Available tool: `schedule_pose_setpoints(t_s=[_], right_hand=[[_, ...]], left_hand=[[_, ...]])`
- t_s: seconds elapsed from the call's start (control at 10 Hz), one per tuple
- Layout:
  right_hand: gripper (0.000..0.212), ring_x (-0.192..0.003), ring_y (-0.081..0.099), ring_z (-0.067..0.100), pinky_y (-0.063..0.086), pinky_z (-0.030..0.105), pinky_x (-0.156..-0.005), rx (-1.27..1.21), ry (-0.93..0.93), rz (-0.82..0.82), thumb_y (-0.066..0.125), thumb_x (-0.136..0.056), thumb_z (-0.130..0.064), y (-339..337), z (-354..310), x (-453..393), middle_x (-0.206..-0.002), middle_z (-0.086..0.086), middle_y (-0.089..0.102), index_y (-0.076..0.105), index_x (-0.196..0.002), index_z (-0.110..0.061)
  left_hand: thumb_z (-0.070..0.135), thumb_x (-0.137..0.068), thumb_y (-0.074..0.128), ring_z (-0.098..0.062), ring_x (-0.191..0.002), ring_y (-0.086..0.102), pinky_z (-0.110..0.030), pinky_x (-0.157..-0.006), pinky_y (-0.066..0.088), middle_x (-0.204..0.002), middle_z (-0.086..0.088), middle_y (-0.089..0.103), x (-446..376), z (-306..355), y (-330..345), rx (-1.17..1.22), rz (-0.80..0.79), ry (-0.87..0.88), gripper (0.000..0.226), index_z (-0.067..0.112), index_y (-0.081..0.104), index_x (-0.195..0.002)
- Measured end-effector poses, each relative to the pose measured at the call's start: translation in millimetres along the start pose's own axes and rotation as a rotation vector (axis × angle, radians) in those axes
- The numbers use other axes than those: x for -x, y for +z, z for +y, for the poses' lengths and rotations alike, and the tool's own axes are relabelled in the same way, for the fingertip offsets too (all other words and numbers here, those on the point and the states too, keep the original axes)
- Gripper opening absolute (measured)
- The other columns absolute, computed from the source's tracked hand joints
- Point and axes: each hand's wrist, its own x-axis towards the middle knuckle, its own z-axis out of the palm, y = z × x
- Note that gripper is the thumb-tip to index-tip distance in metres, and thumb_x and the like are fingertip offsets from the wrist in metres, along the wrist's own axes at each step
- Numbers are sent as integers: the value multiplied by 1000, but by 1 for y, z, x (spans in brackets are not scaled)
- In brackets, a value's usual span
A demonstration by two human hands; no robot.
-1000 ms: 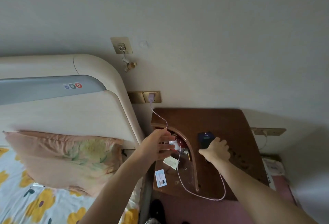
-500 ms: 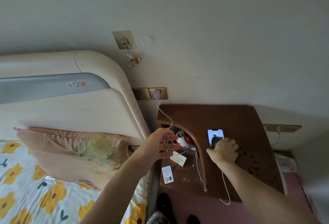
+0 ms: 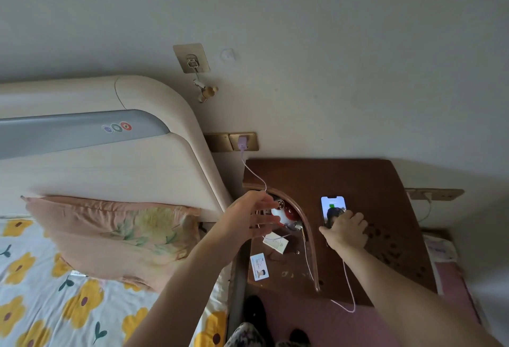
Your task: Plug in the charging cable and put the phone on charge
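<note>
Meanwhile, the right hand [image 3: 345, 232] rests fingers on the lit phone [image 3: 332, 209], cable [image 3: 348, 289] attached. Left hand [image 3: 249, 218] hovers, fingers spread.

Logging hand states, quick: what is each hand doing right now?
Left hand: open, fingers spread, holding nothing.
Right hand: resting on the lit phone; grip cannot be told.

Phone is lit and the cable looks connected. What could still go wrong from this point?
The charging cable loops off the front edge of the nightstand; a leg or the withdrawing arm could snag it and drag the phone off.

The left hand hovers open over the cluttered lower shelf, where the cable runs past a red and white object; pulling slack there might knock things over.

The charger plug could loosen in the wall socket if the cable is tugged.
</note>
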Motion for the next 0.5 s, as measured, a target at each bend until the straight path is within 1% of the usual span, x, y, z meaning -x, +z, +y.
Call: schedule_pose_setpoints(t_s=[0.1,0.2,0.3,0.4,0.5], right_hand=[[90,-128,43,30,46,40,-98,-46,59,-93,74,-74,-59,-11,-3,-4,-138,15,43,41,-138,-5],[86,-128,43,31,45,39,-97,-113,69,-139,73,-77,-55,-25,-5,-8,-139,16,42,41,-139,-5],[69,-128,43,35,44,40,-91,-285,-17,-145,66,-86,-42,-50,-13,-1,-139,21,41,43,-138,-3],[58,-119,55,36,45,37,-86,-501,-183,-167,60,-91,-33,-89,-27,8,-138,25,49,47,-138,-1],[46,-113,62,40,48,41,-91,-660,-332,-107,57,-91,-28,-133,-41,33,-122,28,65,60,-122,5]], left_hand=[[18,-95,62,-24,-82,74,-32,-66,60,-100,-7,73,9,7,6,11,40,73,10,11,68,-98],[16,-100,56,-26,-95,69,-39,-83,57,-105,-9,70,23,14,11,-32,53,209,12,16,65,-92],[18,-102,52,-27,-106,67,-42,-93,55,-113,-10,70,40,13,14,-89,93,339,15,15,65,-95],[19,-100,55,-21,-105,68,-39,-93,55,-110,-5,72,53,10,13,-116,142,454,15,10,67,-98],[18,-97,57,-15,-105,68,-40,-99,51,-116,0,72,64,13,6,-134,191,568,13,11,68,-101]])
